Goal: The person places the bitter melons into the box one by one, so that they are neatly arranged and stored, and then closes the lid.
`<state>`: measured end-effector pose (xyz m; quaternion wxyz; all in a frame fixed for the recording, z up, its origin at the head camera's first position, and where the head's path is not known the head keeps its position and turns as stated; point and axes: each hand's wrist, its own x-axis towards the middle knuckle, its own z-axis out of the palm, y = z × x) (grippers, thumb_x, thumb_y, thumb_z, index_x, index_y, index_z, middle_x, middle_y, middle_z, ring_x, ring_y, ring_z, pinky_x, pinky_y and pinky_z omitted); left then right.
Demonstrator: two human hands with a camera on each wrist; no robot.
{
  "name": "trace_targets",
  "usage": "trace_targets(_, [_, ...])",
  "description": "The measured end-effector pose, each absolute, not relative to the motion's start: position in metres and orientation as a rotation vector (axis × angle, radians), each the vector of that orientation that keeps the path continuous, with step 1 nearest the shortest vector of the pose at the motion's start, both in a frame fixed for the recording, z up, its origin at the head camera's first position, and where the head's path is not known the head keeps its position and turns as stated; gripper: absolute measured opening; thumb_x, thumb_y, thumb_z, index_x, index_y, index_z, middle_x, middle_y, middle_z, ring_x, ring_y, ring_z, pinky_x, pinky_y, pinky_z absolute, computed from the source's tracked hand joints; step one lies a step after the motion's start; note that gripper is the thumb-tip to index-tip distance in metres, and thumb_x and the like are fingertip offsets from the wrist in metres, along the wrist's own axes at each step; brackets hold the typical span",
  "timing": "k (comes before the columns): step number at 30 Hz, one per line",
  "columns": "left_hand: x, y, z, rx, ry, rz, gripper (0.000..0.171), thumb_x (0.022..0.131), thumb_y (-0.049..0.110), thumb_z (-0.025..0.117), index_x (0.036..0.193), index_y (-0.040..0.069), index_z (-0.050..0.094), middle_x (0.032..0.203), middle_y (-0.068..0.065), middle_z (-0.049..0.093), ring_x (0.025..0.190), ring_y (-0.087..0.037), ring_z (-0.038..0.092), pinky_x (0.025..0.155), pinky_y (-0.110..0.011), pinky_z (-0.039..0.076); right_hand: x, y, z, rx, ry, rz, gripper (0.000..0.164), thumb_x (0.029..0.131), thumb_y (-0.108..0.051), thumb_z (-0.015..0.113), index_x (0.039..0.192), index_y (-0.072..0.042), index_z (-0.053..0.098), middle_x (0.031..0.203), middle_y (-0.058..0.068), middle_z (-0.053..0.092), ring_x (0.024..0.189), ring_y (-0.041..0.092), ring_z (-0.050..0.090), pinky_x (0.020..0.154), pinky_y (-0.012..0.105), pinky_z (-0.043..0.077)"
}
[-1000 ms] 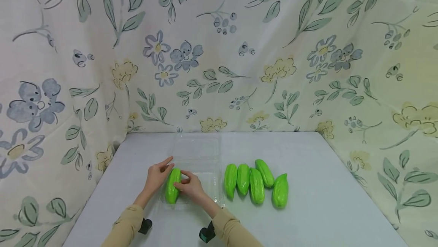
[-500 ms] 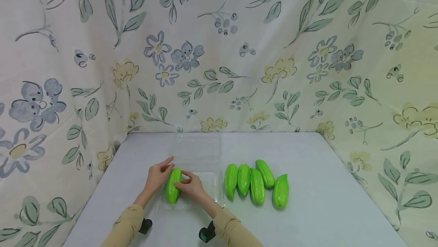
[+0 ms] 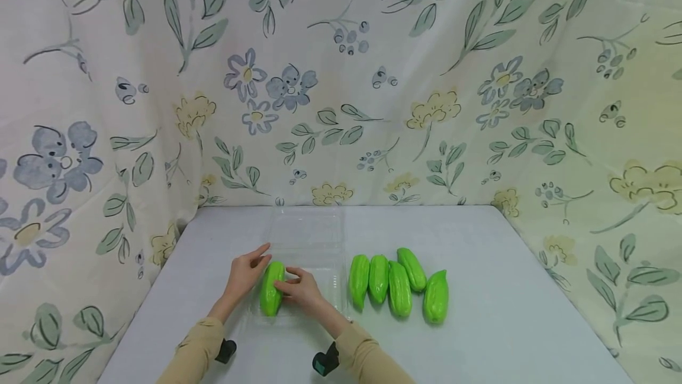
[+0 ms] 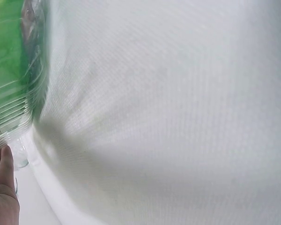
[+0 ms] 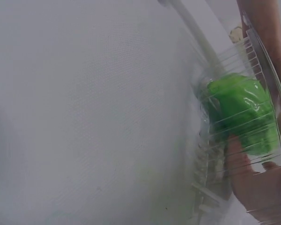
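Note:
A clear plastic clamshell box (image 3: 319, 316) lies with its lid folded back on the white table. Inside the box's left side is a bright green, ridged bitter melon (image 3: 272, 298), its long side running front to back. My right hand (image 3: 305, 289) holds it from the right, thumb on top and fingers behind. In the right wrist view the bitter melon (image 5: 243, 112) shows through the ribbed clear wall. My left hand (image 3: 243, 271) reaches the box's left rear edge with fingers extended. In the left wrist view, the fingertips (image 4: 6, 157) touch the ribbed plastic corner.
Several more green bitter melons (image 3: 400, 290) lie to the right of the box, the rightmost one (image 3: 436, 298) slightly apart. The transparent lid (image 3: 306, 227) extends toward the table's back edge. A floral curtain (image 3: 341, 76) hangs behind and at both sides.
The right hand and the bitter melon have shifted slightly to the right within the box, and the melon looks more upright. The left hand has stayed in place.

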<state>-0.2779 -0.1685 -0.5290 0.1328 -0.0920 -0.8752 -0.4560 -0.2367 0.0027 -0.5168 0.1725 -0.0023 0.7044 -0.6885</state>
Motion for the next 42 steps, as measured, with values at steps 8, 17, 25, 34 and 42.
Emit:
trace_targets(8, [-0.28,-0.167,-0.528,-0.24,-2.57,-1.344,0.039,0.093,0.016,0.062,0.13,0.004,0.058,0.115,-0.021,0.066,0.096,-0.03,0.068,0.067,-0.021,0.049,-0.235,0.011,-0.511,-0.032,2.006,-1.935,0.062,0.088,-0.016,0.068,0.138,0.007,0.042,0.112,0.022,0.062,0.095,0.032,0.067,0.081,0.043,0.054])
trace_targets(17, [-0.279,-0.169,-0.53,-0.204,-2.589,-1.333,0.039,0.093,0.017,0.062,0.129,0.005,0.058,0.116,-0.02,0.066,0.097,-0.029,0.068,0.069,-0.022,0.05,-0.234,0.018,-0.506,-0.024,2.06,-1.895,0.059,0.087,-0.021,0.068,0.137,0.003,0.046,0.113,0.019,0.061,0.096,0.032,0.065,0.081,0.042,0.055])
trace_targets(25, [-0.279,-0.167,-0.528,-0.21,-2.581,-1.318,0.038,0.092,0.015,0.063,0.128,0.004,0.059,0.115,-0.02,0.066,0.096,-0.029,0.068,0.068,-0.022,0.05,-0.236,0.027,-0.497,-0.045,2.179,-1.835,0.057,0.087,-0.024,0.07,0.135,-0.002,0.05,0.113,0.016,0.061,0.095,0.027,0.064,0.077,0.04,0.056])
trace_targets(34, [-0.278,-0.167,-0.529,-0.259,-2.546,-1.331,0.037,0.091,0.013,0.063,0.127,0.003,0.06,0.116,-0.02,0.066,0.093,-0.029,0.069,0.065,-0.018,0.049,-0.239,0.042,-0.488,-0.111,2.189,-1.839,0.055,0.088,-0.025,0.069,0.135,-0.003,0.05,0.115,0.017,0.06,0.099,0.026,0.063,0.081,0.046,0.054])
trace_targets(42, [-0.281,-0.169,-0.532,-0.238,-2.553,-1.308,0.038,0.091,0.016,0.064,0.127,0.005,0.06,0.115,-0.018,0.067,0.093,-0.028,0.069,0.066,-0.019,0.049,-0.239,0.055,-0.488,-0.132,2.126,-1.901,0.054,0.089,-0.023,0.067,0.136,-0.004,0.05,0.117,0.018,0.058,0.098,0.021,0.061,0.082,0.045,0.054])
